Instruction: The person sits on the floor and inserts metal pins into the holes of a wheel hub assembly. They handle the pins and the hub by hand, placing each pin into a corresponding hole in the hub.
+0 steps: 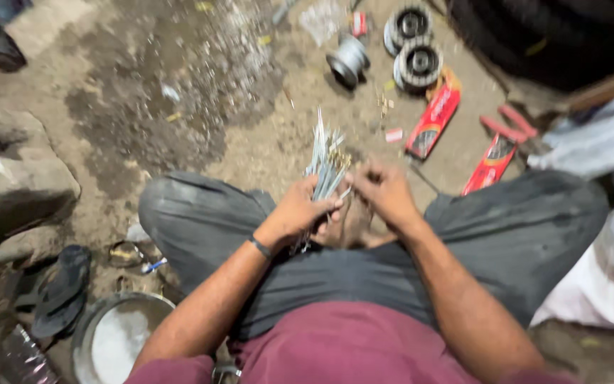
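The left hand (298,211) has its fingers closed around a bundle of thin metal spokes (325,160). The right hand (385,190), just beside, seems to pinch the bundle's upper ends, though blur hides its fingers. Red packets (433,121) lie on the floor beyond the fingers.

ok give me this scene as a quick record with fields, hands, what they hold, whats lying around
setting: person squatting on a dirt floor
left hand: grips a bundle of thin metal spokes
right hand: fingers at the bundle, apparently picking at a spoke; blurred
ahead: three metal wheel hubs, two red packets
lower left: round metal bowl, dark sandal
left edge: stone block
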